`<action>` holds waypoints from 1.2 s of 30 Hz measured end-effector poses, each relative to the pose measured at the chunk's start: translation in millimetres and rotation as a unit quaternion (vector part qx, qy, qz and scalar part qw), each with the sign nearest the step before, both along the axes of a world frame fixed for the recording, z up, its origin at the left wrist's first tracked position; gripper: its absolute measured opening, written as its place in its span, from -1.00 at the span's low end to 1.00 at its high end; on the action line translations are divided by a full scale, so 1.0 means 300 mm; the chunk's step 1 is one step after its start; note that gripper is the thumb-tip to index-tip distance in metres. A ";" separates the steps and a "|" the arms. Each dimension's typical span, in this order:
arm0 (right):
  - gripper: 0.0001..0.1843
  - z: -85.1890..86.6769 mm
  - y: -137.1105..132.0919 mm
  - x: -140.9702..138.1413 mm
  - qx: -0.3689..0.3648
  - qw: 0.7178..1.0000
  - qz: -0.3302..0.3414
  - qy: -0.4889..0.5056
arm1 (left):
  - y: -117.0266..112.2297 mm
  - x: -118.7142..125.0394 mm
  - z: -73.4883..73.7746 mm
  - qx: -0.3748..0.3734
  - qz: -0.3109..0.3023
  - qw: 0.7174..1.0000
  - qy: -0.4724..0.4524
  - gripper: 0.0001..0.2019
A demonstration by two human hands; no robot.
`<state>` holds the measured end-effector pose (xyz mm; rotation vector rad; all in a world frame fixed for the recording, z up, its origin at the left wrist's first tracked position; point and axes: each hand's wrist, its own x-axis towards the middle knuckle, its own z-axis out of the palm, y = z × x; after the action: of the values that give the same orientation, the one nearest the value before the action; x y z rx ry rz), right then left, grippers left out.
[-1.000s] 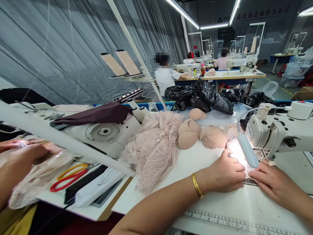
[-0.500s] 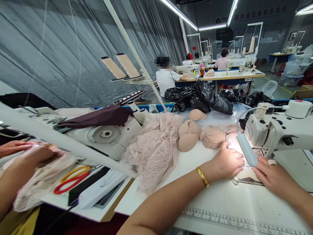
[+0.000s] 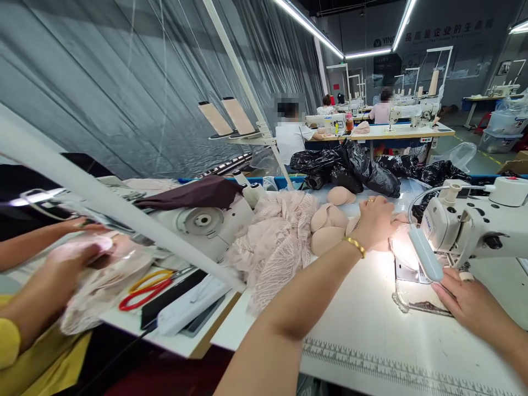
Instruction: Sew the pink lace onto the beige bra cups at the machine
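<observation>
My left hand, with a gold bracelet at the wrist, reaches over a pile of beige bra cups. Its fingers bend down behind the pile's right end, and their tips are hidden. My right hand rests by the needle area of a white sewing machine, thumb and forefinger apart, with nothing visible between them. A white band sits on one of its fingers. The grey lamp on a bent neck lights the metal needle plate and partly covers the right fingertips.
Pale lace fabric lies left of the cups. Black plastic bags are heaped behind. At left, a co-worker's hands handle pale fabric beside red-and-yellow-handled scissors. A slanting white pole crosses the view. A ruler strip edges the table.
My left hand has left the needle area and moved left and away from me to the bra cups. The right hand has stayed by the machine. The view has swung slightly left.
</observation>
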<state>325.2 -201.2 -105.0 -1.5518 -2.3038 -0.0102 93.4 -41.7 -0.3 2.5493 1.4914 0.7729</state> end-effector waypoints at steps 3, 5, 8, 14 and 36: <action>-0.64 0.002 0.000 -0.002 0.017 1.000 -0.001 0.008 | 0.067 0.024 0.031 -0.049 0.005 0.998 -0.023 -0.93; -0.64 0.006 0.000 -0.004 0.023 0.999 -0.002 0.024 | 0.076 0.011 0.070 -0.053 0.015 0.997 -0.050 -0.87; -0.66 0.016 0.000 -0.009 0.016 0.999 -0.003 0.042 | 0.021 -0.056 0.123 0.026 0.032 0.994 -0.101 -0.85; -0.65 0.042 -0.001 -0.021 -0.012 1.000 -0.014 0.023 | -0.213 -0.145 -0.053 0.224 -0.247 0.940 0.071 -0.85; -0.65 0.026 -0.001 -0.006 -0.004 0.999 -0.014 0.038 | -0.250 0.001 -0.285 0.078 -0.297 0.945 0.114 -0.86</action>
<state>323.3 -201.4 -97.1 -1.5608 -2.2274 0.0510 93.7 -116.7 -85.8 3.0394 0.6243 0.5314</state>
